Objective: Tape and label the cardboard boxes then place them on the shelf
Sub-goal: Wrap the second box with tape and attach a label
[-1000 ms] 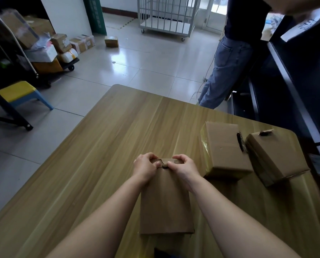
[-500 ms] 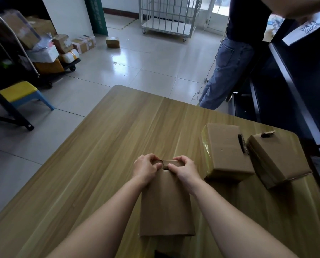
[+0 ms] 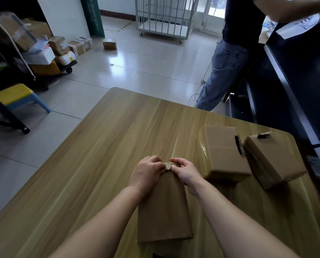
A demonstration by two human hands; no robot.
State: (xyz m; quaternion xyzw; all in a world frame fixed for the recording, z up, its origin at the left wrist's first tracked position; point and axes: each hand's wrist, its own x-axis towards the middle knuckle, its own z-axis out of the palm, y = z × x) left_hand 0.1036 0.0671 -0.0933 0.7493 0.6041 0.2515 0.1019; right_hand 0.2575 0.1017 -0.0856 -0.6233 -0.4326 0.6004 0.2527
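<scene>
A brown cardboard box (image 3: 164, 211) lies lengthwise on the tabletop (image 3: 99, 164), close to the body. At its far end the left hand (image 3: 146, 174) and right hand (image 3: 186, 173) both pinch a small tab (image 3: 167, 165), fingers curled. Further right sit a taped box (image 3: 224, 153) and a third box (image 3: 272, 161), just beside each other. Beyond them stands a person in jeans (image 3: 226, 67).

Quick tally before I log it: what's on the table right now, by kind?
Held cardboard box, left hand and right hand pinching its far end: 1
Free cardboard boxes, middle box and right box: 2
Total on the table: 3
</scene>
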